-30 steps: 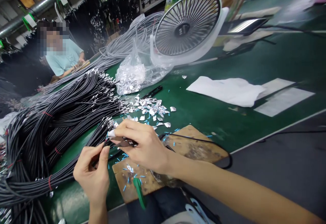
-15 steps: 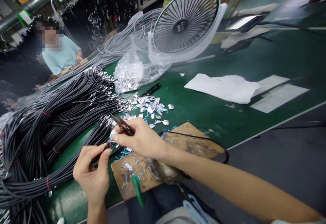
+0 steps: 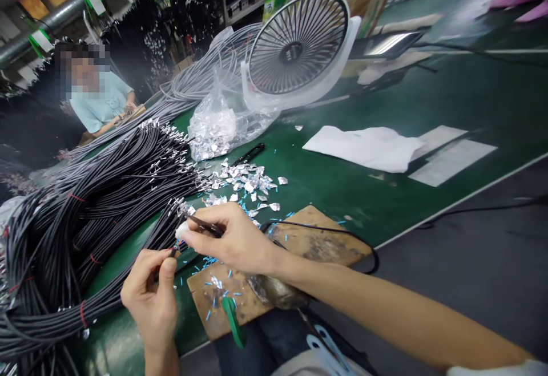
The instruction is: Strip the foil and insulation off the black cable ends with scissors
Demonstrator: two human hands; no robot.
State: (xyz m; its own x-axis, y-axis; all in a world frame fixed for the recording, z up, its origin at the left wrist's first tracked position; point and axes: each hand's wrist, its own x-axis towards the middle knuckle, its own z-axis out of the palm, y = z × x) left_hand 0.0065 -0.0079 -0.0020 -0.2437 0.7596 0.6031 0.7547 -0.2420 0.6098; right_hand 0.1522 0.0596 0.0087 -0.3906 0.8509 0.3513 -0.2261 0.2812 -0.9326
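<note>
Between thumb and forefinger, my left hand [image 3: 152, 287] pinches a black cable [image 3: 173, 253] near its end, where small coloured wires show. My right hand [image 3: 242, 242] is closed around dark tweezers [image 3: 206, 226], whose tips point up and left. A white covering [image 3: 182, 230] sits on a fingertip of that hand, right by the wire ends. Both hands are close together over the front edge of a large bundle of black cables [image 3: 107, 193] with stripped ends. The exact contact between my right fingers and the wires is too small to make out.
Foil scraps [image 3: 252, 179] and blue wire bits lie beyond my hands. A wooden board [image 3: 317, 239] with a green clamp handle [image 3: 233, 320] is at the table edge. Further back stand a fan [image 3: 299, 45] and a plastic bag [image 3: 214, 128]. Another person [image 3: 100, 102] sits far left.
Both hands have shifted slightly left, still close together at the cable end. The tweezers' prongs, seen apart before, now appear closer together. The whole view has also shifted a little.
</note>
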